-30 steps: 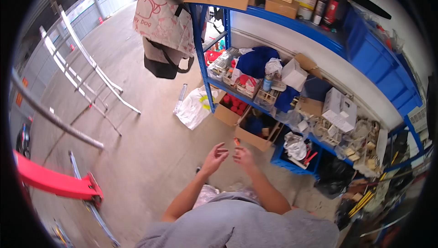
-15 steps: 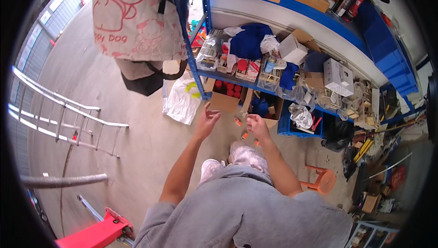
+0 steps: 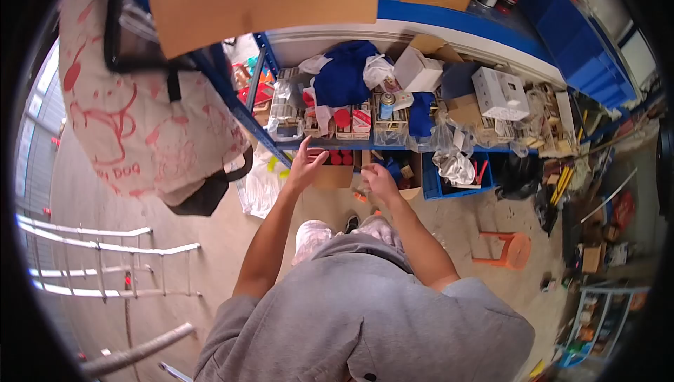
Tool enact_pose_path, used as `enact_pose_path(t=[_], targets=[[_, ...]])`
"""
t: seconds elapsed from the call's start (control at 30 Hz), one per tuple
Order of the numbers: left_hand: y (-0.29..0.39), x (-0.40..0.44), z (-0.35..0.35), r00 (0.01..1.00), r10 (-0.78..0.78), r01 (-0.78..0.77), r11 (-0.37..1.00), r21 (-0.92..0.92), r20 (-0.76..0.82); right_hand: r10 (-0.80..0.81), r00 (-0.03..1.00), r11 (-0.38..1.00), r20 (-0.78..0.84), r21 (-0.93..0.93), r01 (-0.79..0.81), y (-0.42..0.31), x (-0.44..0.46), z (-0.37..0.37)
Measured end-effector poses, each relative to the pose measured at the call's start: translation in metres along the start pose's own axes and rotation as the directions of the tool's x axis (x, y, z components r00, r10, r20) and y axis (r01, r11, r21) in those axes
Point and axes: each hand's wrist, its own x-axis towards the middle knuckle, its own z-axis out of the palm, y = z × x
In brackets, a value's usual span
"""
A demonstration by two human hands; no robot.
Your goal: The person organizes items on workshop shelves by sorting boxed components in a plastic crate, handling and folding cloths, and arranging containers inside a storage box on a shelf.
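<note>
My left hand (image 3: 307, 166) is raised in front of the lower shelf, fingers stretched and apart, with nothing in it. Just beyond it is a cardboard box (image 3: 333, 178) with several red round-topped items (image 3: 342, 158). To its right, my right hand (image 3: 380, 182) has its fingers curled together; whether a small thing is between them is hidden. Behind that hand stands another open cardboard box (image 3: 417, 171) with dark blue stuff inside. Small orange pieces (image 3: 360, 196) lie on the floor below my right hand, partly covered by it.
The blue-framed shelf carries a blue cloth (image 3: 342, 76), a spray can (image 3: 387, 105) and a white box (image 3: 500, 94). A blue crate (image 3: 460, 189) stands below. An orange stool (image 3: 516, 251) is at right, a metal rack (image 3: 105, 245) at left. A printed bag (image 3: 151, 119) hangs upper left.
My view has shifted closer to the shelf, with the hanging bag and upper cardboard larger at left. Both hands are nearer the shelf's front edge. The red jack has left the view.
</note>
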Motion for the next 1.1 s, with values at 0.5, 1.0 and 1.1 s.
enact_pose_path(t=[0.5,1.0,1.1], targets=[[-0.002,0.118,0.035,0.946,0.006,-0.272,0.557,0.785,0.323,-0.1,0.984,0.991,-0.148,-0.1,0.086,0.084,0.038,-0.024],[-0.111,0.203,0.086,0.788,0.478,-0.567,0.317,0.76,0.388,-0.782,0.62,0.581,-0.069,-0.442,0.683,0.099,0.209,-0.061],[-0.111,0.194,0.089,0.805,0.454,-0.523,0.238,0.818,0.383,-0.876,0.483,0.388,0.021,-0.565,0.728,0.101,0.226,-0.044]])
